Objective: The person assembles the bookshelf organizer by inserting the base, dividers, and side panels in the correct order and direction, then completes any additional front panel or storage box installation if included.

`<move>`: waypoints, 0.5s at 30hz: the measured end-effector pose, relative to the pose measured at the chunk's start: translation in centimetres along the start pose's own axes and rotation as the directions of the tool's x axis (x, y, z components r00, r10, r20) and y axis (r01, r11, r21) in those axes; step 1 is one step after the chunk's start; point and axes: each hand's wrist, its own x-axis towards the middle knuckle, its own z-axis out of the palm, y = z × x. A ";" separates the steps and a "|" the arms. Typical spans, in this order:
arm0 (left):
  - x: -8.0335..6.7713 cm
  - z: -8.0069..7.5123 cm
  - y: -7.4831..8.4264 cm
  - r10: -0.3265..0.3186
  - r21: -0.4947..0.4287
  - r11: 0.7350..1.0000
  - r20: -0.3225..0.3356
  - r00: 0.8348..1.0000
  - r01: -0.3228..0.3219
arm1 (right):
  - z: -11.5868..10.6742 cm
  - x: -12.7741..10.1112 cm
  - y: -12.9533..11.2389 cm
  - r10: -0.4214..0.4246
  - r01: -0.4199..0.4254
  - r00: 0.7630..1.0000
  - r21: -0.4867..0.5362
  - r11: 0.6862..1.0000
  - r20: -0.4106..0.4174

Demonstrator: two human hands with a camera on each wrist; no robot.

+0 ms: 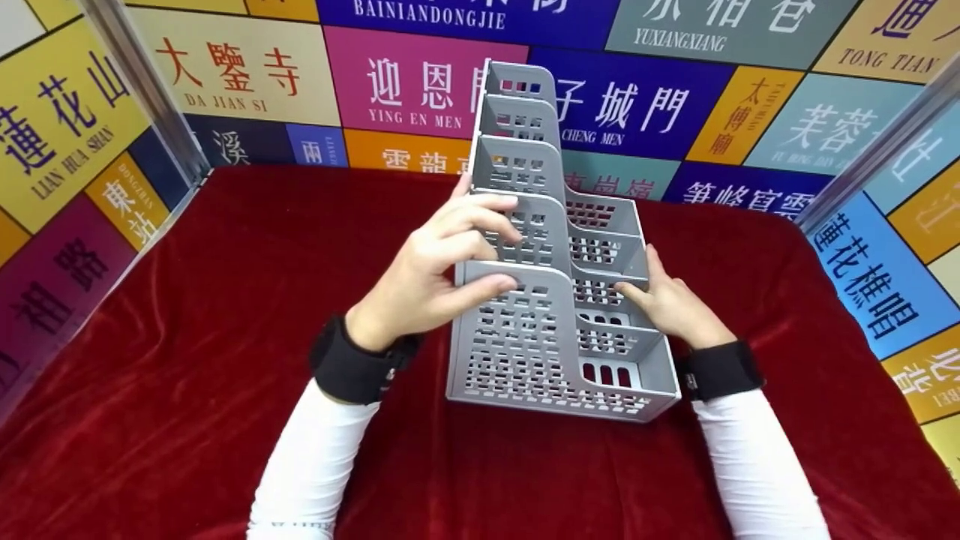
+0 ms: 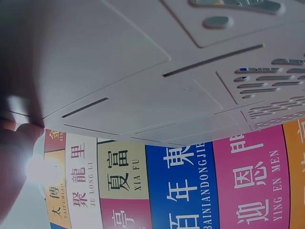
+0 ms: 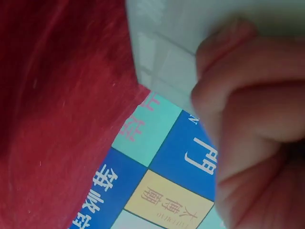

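Note:
A grey plastic storage organizer (image 1: 517, 326) stands on the red cloth, with a row of tall compartments on the left and lower ones on the right. Its walls have rows of slots. My left hand (image 1: 435, 274) grips the tall left side, fingers hooked over the rim and thumb by the nearest compartment. On the low right side my right hand (image 1: 671, 304) holds the wall, thumb inside the rim. The left wrist view is filled by the organizer's smooth outer wall (image 2: 138, 86). Bent fingers (image 3: 252, 81) lie against the pale side in the right wrist view.
Red velvet cloth (image 1: 225, 360) covers the table. Behind and at both sides rise panels (image 1: 247, 67) of coloured blocks with Chinese lettering. Metal posts (image 1: 150, 82) stand at the back corners.

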 end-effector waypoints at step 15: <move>-0.8 -2.5 0.9 -0.615 0.205 0.774 0.471 0.633 0.599 | 0.0 0.1 1.5 0.012 -0.222 0.940 0.584 0.781 0.341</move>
